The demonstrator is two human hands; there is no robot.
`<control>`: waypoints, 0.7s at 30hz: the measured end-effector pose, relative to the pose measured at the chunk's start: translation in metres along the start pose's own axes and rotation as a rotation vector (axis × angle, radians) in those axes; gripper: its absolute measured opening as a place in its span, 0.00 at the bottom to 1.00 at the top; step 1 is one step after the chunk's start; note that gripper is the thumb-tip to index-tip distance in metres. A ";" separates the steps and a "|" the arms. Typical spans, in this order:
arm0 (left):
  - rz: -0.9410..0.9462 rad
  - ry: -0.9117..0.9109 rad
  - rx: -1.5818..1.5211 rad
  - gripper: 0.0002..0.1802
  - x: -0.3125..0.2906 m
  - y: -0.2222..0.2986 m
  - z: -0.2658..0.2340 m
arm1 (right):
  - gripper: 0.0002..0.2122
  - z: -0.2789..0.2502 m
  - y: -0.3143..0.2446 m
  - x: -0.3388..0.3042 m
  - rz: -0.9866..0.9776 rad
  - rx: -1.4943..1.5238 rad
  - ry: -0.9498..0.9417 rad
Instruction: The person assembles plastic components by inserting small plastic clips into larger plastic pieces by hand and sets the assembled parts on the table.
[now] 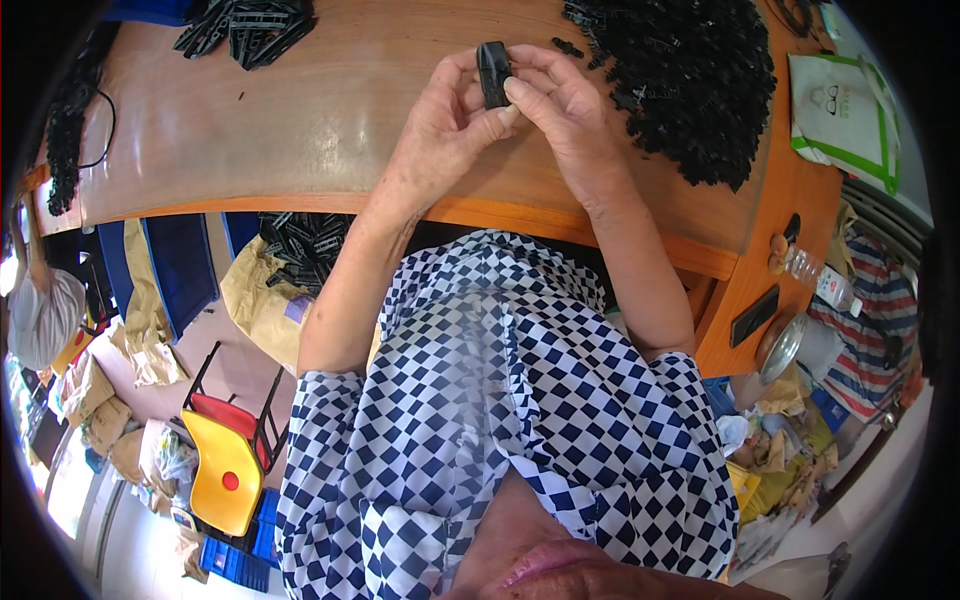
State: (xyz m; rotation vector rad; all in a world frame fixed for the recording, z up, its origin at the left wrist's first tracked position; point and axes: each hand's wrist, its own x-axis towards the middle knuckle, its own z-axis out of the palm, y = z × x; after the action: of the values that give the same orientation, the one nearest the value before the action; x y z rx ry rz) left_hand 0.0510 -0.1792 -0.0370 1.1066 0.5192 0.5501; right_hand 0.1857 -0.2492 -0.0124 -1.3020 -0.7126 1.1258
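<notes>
Over the wooden table [240, 130], both hands meet around one small black plastic piece [493, 70], oblong and held upright. My left hand [452, 118] closes on it from the left, fingers behind and thumb at its lower end. From the other side my right hand [568, 105] grips it, the thumb pressed on its front face. The fingertips hide part of its edges. To the right of my right hand lies a big heap of small black plastic parts [690, 95], with a few loose pieces at its near-left side.
Longer black plastic pieces [250, 30] lie at the far left of the table. A paper sack [255, 300] of black pieces stands below the edge. At right are a white-green bag [840, 115], a bottle [825, 285] and a phone [755, 316]. A yellow chair [222, 475] stands left; another person [45, 310] is beyond.
</notes>
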 end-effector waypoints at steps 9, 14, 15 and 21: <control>0.040 -0.065 0.035 0.36 -0.008 0.008 -0.002 | 0.18 0.001 0.000 0.001 0.186 0.103 -0.142; 0.056 -0.017 0.109 0.33 -0.016 0.012 -0.005 | 0.14 0.021 -0.007 -0.003 0.100 -0.050 -0.042; 0.065 -0.035 0.151 0.32 -0.015 0.016 -0.006 | 0.14 0.021 -0.003 -0.003 0.043 -0.059 -0.047; 0.210 0.034 0.470 0.24 -0.023 0.023 -0.029 | 0.15 0.026 -0.005 -0.001 0.025 -0.277 -0.061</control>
State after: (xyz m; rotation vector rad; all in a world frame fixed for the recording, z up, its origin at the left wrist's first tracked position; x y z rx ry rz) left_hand 0.0114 -0.1669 -0.0236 1.6148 0.5814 0.6482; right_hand 0.1632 -0.2400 -0.0022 -1.5172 -0.9244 1.1183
